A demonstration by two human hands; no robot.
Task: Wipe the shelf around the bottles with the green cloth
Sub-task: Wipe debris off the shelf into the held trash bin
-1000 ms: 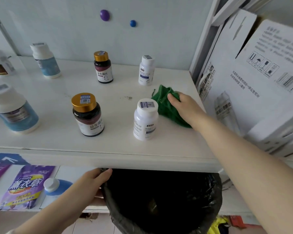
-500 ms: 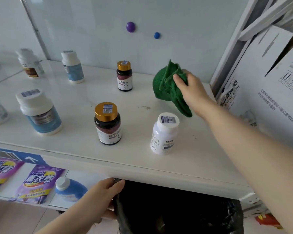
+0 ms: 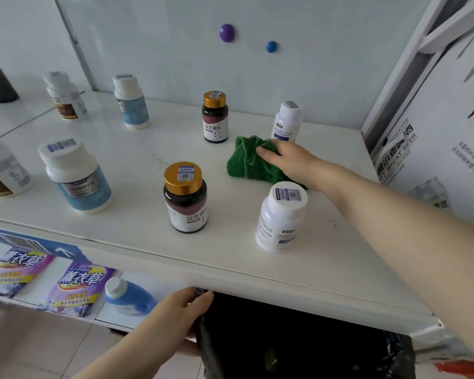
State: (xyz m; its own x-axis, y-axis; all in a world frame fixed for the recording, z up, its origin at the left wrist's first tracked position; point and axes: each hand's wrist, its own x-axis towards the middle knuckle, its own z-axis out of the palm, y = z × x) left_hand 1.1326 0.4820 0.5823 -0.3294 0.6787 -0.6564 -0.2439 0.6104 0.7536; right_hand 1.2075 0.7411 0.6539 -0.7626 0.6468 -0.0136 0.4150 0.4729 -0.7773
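The green cloth (image 3: 251, 162) lies bunched on the white shelf (image 3: 137, 170), and my right hand (image 3: 288, 160) presses on it with fingers curled over its top. It sits among a gold-capped dark bottle (image 3: 186, 196), a white bottle (image 3: 282, 216), a second gold-capped bottle (image 3: 215, 116) and a second white bottle (image 3: 287, 121) at the back. Dark specks mark the shelf left of the cloth. Below the shelf edge my left hand (image 3: 184, 310) grips the rim of a black bin bag (image 3: 298, 343).
Blue-labelled white bottles (image 3: 75, 176) (image 3: 130, 101) and others stand to the left. White cardboard boxes (image 3: 433, 127) wall in the right side. Purple detergent pouches (image 3: 77, 285) and a blue bottle (image 3: 129, 296) lie on the lower shelf. Two magnets (image 3: 227, 32) stick to the back panel.
My right hand lifted the cloth off the shelf near the right side, then brought it down further left, between the bottles. My left hand stays on the bag rim.
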